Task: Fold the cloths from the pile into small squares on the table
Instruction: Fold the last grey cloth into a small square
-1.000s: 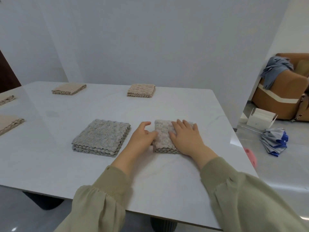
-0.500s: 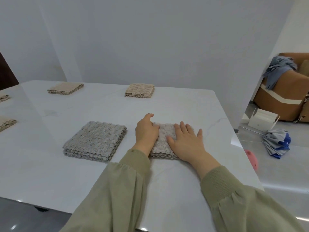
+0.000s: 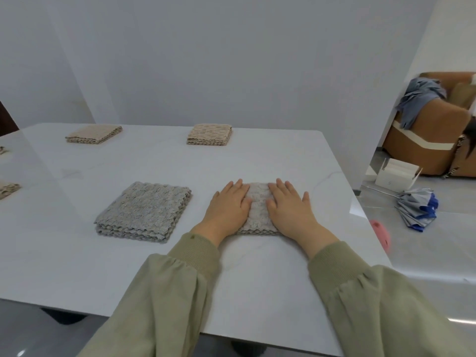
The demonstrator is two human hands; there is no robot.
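Both palms are down on the folded cloth (image 3: 258, 204), which sits on the table (image 3: 257, 266) straight ahead of me, near the front edge and a little right of centre. My left hand (image 3: 228, 208) covers its left side and my right hand (image 3: 289, 210) its right side. The fingers (image 3: 282, 189) of both are straight and close together, pointing away from me, pressing flat and gripping nothing. Only a strip of grey cloth shows between the hands, plus its wavy near edge, so I cannot tell its full outline, though it looks like a small thick square. I judge this fold done bar the flattening.

What matters next is the pile (image 3: 144, 210) of grey cloths. It lies to the left of my left hand, apart from it, with bare table between, and it sits slightly turned, its sides slanting away to the right. My left hand is the nearer one, so the reach goes leftward. Two beige squares (image 3: 210, 134) rest well apart near the far edge.
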